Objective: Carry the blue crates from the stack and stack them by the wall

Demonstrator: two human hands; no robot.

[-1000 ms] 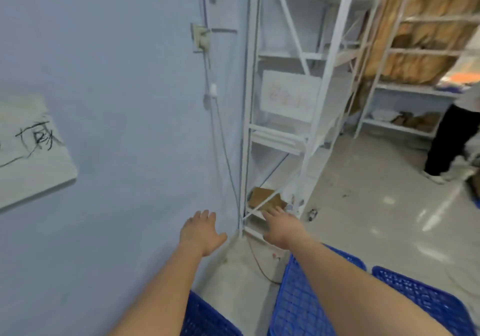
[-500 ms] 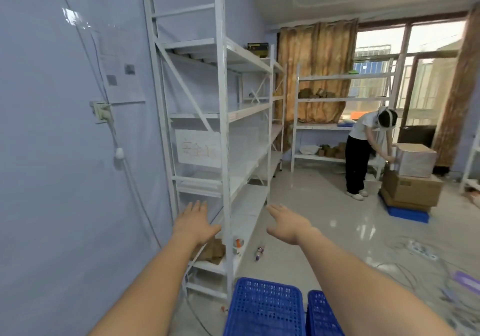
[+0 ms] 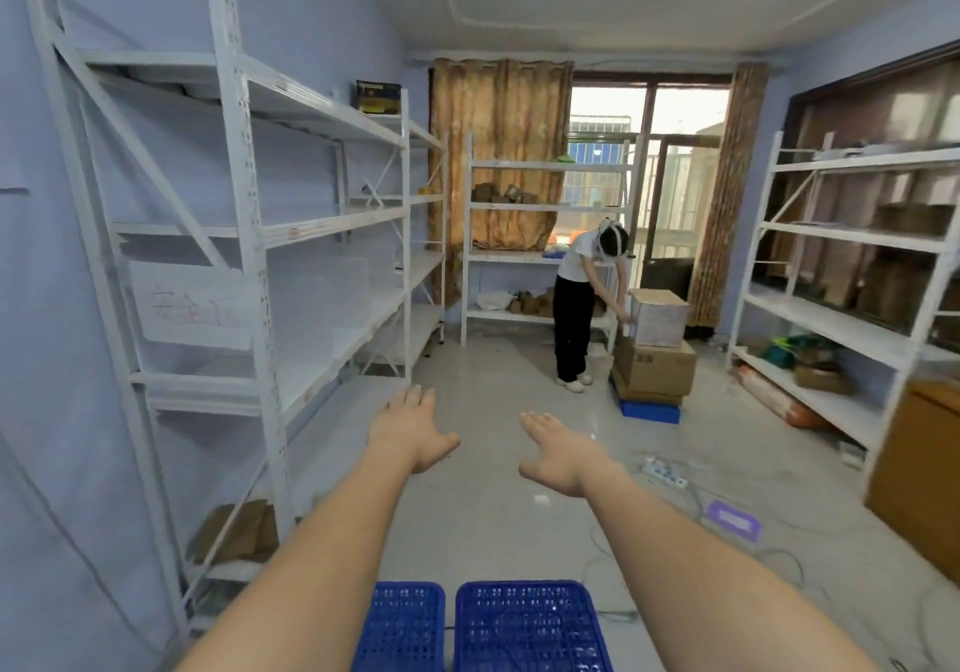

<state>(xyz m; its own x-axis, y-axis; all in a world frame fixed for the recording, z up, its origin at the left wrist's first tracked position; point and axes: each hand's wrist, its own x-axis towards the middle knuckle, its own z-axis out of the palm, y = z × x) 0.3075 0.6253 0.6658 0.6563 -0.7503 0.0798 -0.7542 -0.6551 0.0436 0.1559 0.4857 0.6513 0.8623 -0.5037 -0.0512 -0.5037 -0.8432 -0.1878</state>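
Two blue perforated crates stand side by side on the floor at the bottom of the view, the left crate (image 3: 402, 624) narrower in view than the right crate (image 3: 527, 630). Both my arms reach forward above them. My left hand (image 3: 410, 427) is open with fingers spread and holds nothing. My right hand (image 3: 558, 450) is open too, palm down, and empty. Both hands hang in the air well above and beyond the crates. A further blue crate (image 3: 649, 410) lies far off under cardboard boxes.
White metal shelving (image 3: 249, 235) lines the left wall, more racks stand at the back and right. A person (image 3: 579, 308) bends over stacked cardboard boxes (image 3: 655, 354) ahead. A power strip (image 3: 665, 471) and cables lie on the floor to the right. A brown box (image 3: 919, 474) stands at far right.
The view has swung from the left wall and floor corner up and right into the room. Both hands stay open and empty, and the crates now sit at the bottom centre.
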